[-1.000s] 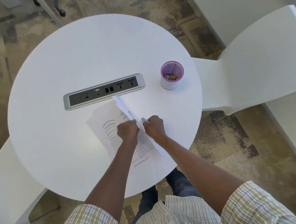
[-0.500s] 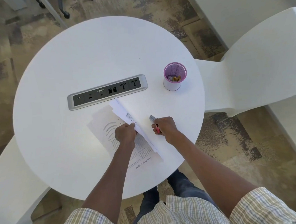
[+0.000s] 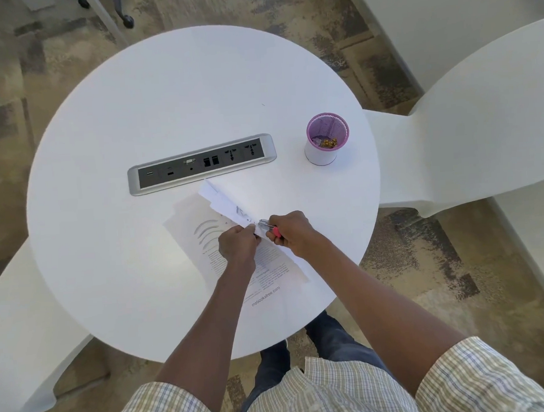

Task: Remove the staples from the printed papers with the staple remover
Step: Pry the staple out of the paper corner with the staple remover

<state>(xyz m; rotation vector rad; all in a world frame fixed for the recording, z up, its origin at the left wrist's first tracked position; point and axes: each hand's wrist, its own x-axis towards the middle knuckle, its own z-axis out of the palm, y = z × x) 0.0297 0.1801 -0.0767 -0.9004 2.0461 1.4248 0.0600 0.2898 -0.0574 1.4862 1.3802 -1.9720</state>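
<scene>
A sheaf of printed papers [image 3: 203, 234] lies on the round white table [image 3: 133, 118] in front of me, its upper sheets lifted into a raised fold [image 3: 223, 202]. My left hand [image 3: 236, 244] pinches that raised edge near its lower end. My right hand [image 3: 292, 233] is closed around a staple remover [image 3: 268, 227] with a red handle and metal jaws. The jaws touch the paper edge right beside my left fingertips. No staple can be made out.
A purple mesh cup [image 3: 327, 138] holding small gold bits stands at the table's right. A grey power and socket panel [image 3: 200, 164] is set into the table just beyond the papers. White curved seats [image 3: 481, 132] flank the table on both sides.
My right hand drew away from the papers to the right with the staple remover, then came back. The jaws now meet the raised paper edge again. My left hand kept its hold.
</scene>
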